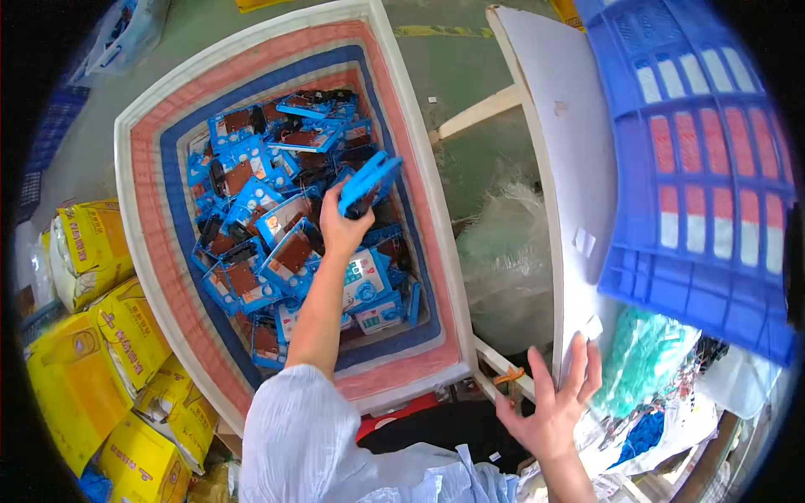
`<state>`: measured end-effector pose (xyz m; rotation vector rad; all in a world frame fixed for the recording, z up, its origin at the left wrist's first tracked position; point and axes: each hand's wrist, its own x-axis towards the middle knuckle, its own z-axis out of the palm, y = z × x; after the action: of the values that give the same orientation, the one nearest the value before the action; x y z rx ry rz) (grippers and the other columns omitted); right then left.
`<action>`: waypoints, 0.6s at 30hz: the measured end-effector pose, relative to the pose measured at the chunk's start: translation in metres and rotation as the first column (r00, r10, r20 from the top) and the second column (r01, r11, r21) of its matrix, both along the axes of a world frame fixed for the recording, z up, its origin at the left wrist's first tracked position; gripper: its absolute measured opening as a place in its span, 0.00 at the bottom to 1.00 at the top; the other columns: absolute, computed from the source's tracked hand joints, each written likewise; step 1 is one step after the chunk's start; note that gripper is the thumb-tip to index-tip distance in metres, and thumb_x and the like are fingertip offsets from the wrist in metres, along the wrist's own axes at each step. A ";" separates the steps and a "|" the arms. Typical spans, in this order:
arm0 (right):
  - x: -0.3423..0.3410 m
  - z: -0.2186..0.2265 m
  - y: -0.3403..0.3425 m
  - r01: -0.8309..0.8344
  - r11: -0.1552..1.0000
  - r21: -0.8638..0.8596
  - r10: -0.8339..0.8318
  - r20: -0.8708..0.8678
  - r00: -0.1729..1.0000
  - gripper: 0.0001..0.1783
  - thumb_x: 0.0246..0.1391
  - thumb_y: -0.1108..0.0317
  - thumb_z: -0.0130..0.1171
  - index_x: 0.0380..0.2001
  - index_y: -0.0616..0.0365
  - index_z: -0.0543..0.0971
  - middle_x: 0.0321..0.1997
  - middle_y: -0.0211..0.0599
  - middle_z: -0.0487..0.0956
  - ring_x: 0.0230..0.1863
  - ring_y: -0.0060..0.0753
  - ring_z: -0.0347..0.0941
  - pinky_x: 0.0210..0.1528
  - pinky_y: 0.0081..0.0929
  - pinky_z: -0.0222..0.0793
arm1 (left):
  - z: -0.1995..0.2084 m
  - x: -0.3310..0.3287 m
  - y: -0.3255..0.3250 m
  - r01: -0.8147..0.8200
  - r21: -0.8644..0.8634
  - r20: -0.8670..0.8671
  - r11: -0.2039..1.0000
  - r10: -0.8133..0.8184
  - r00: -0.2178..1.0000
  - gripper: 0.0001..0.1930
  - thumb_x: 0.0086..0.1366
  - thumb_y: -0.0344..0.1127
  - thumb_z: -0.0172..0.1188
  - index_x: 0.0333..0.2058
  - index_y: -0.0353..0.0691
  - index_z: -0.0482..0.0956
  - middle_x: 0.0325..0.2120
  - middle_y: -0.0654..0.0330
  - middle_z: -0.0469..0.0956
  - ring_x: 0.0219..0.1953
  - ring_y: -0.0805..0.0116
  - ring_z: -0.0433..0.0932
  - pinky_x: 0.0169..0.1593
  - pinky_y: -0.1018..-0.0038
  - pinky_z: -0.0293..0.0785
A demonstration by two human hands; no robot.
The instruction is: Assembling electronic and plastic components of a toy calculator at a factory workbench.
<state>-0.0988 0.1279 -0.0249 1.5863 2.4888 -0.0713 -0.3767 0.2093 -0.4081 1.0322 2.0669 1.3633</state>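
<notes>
Blue casing (360, 184), likely light, stiff and slick: my left grip (340, 228) pinches its near end, best held by the edges; my right grip (549, 412) spreads loose.

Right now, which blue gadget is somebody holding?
The blue gadget gripped in the left hand; the other blue gadgets lie heaped in the white-rimmed bin, not held.

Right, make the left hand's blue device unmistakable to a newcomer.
Start at the stripe-walled, white-rimmed bin. Over its heap of devices, the left hand grips the blue device: the only one held, its neighbours lying below.
</notes>
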 end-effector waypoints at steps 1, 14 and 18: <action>0.000 0.001 0.000 -0.006 1.000 0.008 0.006 -0.007 1.000 0.38 0.31 0.56 0.76 0.53 0.48 0.80 0.73 0.58 0.53 0.67 0.74 0.49 0.63 0.67 0.56 | 0.017 0.000 -0.015 0.034 0.128 -0.060 0.991 -0.026 0.998 0.31 0.44 0.32 0.76 0.48 0.36 0.73 0.47 0.48 0.79 0.49 0.56 0.80 0.54 0.65 0.74; 0.019 0.010 -0.009 -0.045 0.980 0.193 0.129 -0.450 0.884 0.37 0.41 0.61 0.72 0.59 0.52 0.75 0.75 0.54 0.56 0.69 0.67 0.54 0.69 0.56 0.54 | 0.314 -0.031 -0.138 0.649 0.517 -0.687 0.559 -0.182 0.704 0.20 0.59 0.34 0.68 0.47 0.37 0.72 0.55 0.46 0.76 0.57 0.41 0.76 0.59 0.47 0.73; 0.014 0.045 -0.029 -0.050 0.960 0.277 0.227 -0.654 0.722 0.33 0.50 0.58 0.66 0.60 0.56 0.75 0.73 0.55 0.60 0.69 0.57 0.58 0.68 0.49 0.58 | 0.359 -0.020 -0.164 0.773 0.421 -0.746 0.474 -0.303 0.592 0.16 0.60 0.33 0.63 0.46 0.35 0.74 0.53 0.46 0.78 0.57 0.42 0.76 0.58 0.48 0.74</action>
<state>-0.0851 0.0986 0.0204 1.6711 3.2901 -0.4222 -0.3970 0.0450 -0.0488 2.5220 1.1290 1.5933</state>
